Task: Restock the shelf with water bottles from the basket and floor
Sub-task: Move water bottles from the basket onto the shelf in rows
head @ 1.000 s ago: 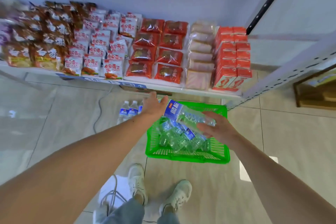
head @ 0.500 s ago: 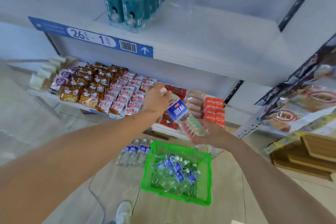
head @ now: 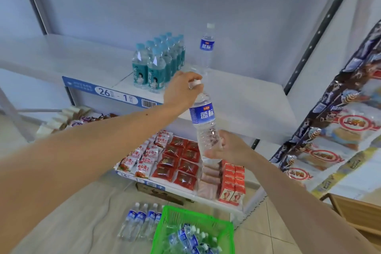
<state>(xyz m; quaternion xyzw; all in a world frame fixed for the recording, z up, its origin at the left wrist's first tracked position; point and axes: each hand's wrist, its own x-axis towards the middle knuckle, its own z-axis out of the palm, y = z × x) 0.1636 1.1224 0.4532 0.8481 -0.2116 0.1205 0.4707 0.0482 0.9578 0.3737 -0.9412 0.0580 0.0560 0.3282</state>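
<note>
The left hand (head: 181, 90) pinches the cap and the right hand (head: 228, 148) cups the base of the water bottle (head: 204, 128), holding it upright, level with the shelf (head: 237, 93), probably to stand it there. A matching bottle (head: 206, 47) already stands behind; more wait in the basket (head: 206, 220) and on the floor (head: 72, 212).

Clear blue-labelled water bottle (head: 203, 121) held nearly upright before the white shelf (head: 237, 97).

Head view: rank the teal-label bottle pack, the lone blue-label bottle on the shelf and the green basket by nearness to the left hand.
1. Teal-label bottle pack, just left of the left hand.
2. Lone blue-label bottle, behind it, upright on the shelf.
3. Green basket, far below on the floor.
</note>
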